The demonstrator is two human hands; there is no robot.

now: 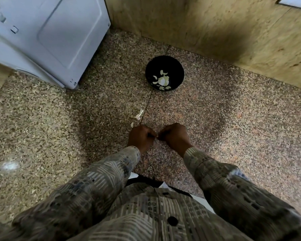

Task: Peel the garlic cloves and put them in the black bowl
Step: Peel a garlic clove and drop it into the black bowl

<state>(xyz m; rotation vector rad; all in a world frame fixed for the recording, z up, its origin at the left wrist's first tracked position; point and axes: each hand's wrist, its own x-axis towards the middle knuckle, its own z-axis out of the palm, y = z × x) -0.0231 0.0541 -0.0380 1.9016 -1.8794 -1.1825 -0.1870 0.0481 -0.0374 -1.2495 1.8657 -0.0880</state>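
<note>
Speckled granite worktop [233, 127], tan stone wall [215, 23] behind, white appliance [47, 37] far left. Black bowl [178, 70] near wall, garlic [162, 80] inside. Peel scraps [139, 113] between bowl and hands. Left hand [141, 136], right hand [174, 134] both curled, fingertips meeting, pinching small pale piece, probably garlic clove [157, 136]; blurred.

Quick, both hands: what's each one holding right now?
Left hand: fingers curled, pinching a small pale garlic clove, mostly hidden.
Right hand: fingers curled, apparently pinching the same clove.
</note>
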